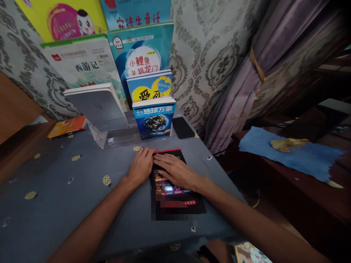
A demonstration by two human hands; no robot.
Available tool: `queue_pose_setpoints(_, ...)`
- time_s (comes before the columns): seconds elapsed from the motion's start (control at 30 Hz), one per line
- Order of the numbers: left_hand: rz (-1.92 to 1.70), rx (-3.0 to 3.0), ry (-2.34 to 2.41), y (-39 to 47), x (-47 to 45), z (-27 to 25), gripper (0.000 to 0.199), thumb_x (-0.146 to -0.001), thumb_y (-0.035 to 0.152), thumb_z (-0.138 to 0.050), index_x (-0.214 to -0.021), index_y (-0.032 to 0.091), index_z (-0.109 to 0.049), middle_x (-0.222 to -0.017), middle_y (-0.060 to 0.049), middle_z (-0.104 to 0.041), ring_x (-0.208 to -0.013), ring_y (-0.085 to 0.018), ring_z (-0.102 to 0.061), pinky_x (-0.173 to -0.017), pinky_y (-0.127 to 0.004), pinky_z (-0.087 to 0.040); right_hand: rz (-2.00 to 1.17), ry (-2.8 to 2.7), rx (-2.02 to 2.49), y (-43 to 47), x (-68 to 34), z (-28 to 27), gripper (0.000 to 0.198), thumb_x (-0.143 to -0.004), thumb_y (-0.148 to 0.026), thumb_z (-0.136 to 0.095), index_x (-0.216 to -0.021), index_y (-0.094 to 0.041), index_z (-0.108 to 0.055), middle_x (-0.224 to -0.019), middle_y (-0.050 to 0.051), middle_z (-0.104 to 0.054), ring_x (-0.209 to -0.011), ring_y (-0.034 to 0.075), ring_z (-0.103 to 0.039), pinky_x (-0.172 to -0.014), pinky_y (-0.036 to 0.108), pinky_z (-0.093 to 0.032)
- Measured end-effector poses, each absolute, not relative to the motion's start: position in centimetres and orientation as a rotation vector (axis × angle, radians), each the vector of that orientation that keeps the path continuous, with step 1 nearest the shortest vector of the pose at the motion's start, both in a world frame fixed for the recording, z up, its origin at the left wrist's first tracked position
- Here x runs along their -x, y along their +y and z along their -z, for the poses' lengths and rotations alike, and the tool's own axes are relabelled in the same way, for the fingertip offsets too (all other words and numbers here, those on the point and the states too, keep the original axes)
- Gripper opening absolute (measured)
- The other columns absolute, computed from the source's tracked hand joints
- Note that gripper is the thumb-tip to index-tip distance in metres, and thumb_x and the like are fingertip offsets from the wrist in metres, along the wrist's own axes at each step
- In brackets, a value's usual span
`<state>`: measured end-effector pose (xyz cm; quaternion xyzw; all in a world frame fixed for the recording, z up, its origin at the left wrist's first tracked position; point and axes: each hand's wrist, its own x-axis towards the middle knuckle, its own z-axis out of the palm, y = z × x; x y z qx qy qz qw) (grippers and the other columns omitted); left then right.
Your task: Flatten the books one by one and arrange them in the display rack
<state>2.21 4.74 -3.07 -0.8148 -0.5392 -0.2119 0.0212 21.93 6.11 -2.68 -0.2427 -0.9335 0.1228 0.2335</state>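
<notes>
A black book (pixel 179 157) with a red top edge and small colour pictures lies flat on the cloth-covered table; its lower part is blurred by blocks. My left hand (pixel 141 164) is closed at its upper left edge, fingers bent against the side, the thumb mostly hidden. Across the upper cover rests my right hand (pixel 178 171), flat, its fingers stretched toward the left hand. Just beyond the hands a blue book with a globe (pixel 155 122) stands upright in front of other books.
A clear stand (pixel 120 137) supports a tilted grey book (pixel 94 104). Several picture books lean at the back, including a teal one (pixel 142 47). A dark phone (pixel 183 128) lies at right, an orange book (pixel 68 126) at left. Beyond the table's right edge is a blue cloth (pixel 255 144).
</notes>
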Motion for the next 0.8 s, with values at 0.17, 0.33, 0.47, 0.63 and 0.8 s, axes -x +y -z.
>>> queue_pose_setpoints(0.17, 0.584, 2.477, -1.655, 4.8, -2.3, 3.3, 0.033, -0.098, 0.014, -0.037, -0.126, 0.015, -0.055, -0.109, -0.010, -0.063, -0.106, -0.026, -0.056, -0.098, -0.045, -0.048, -0.230, -2.638, 0.728, 6.2, -21.8, 3.0, 0.041, -0.099, -0.025, -0.052, -0.139, -0.015, -0.055, -0.142, 0.015, -0.060, -0.136, 0.026, -0.052, -0.114, 0.049, -0.042)
queue_pose_setpoints(0.33, 0.542, 2.465, -1.660, 4.7, -2.4, 3.0, 0.033, -0.099, 0.016, -0.037, -0.126, 0.017, -0.056, -0.110, -0.010, -0.061, -0.106, -0.026, -0.055, -0.098, -0.045, -0.047, -0.166, -2.621, 0.824, 6.3, -22.1, 2.5, 0.032, -0.100, -0.019, -0.048, -0.128, -0.018, -0.062, -0.133, 0.012, -0.066, -0.128, 0.024, -0.059, -0.111, 0.046, -0.042)
queue_pose_setpoints(0.47, 0.557, 2.468, -1.668, 4.6, -2.5, 2.7, 0.033, -0.098, 0.015, -0.039, -0.127, 0.015, -0.056, -0.109, -0.011, -0.061, -0.105, -0.026, -0.055, -0.096, -0.043, -0.048, -0.121, -2.588, 1.020, 6.7, -22.6, 1.6, 0.026, -0.100, -0.016, -0.046, -0.109, -0.018, -0.070, -0.113, 0.010, -0.074, -0.107, 0.024, -0.067, -0.096, 0.040, -0.046)
queue_pose_setpoints(0.63, 0.549, 2.469, -1.649, 4.6, -2.5, 2.5, 0.030, -0.099, 0.015, -0.039, -0.121, 0.014, -0.059, -0.106, -0.011, -0.061, -0.102, -0.026, -0.054, -0.093, -0.042, -0.048, -0.056, -2.517, 1.355, 7.3, -23.4, 0.3, 0.025, -0.101, -0.021, -0.048, -0.093, -0.017, -0.071, -0.095, 0.009, -0.075, -0.094, 0.024, -0.065, -0.079, 0.034, -0.043)
queue_pose_setpoints(0.8, 0.573, 2.489, -1.677, 4.5, -2.1, 2.3, 0.025, -0.098, 0.015, -0.042, -0.109, 0.017, -0.065, -0.102, -0.009, -0.063, -0.099, -0.025, -0.057, -0.090, -0.041, -0.050, -0.086, -2.420, 1.523, 7.8, -23.9, -0.1, 0.025, -0.101, -0.022, -0.048, -0.090, -0.019, -0.071, -0.094, 0.009, -0.075, -0.097, 0.024, -0.065, -0.076, 0.030, -0.041)
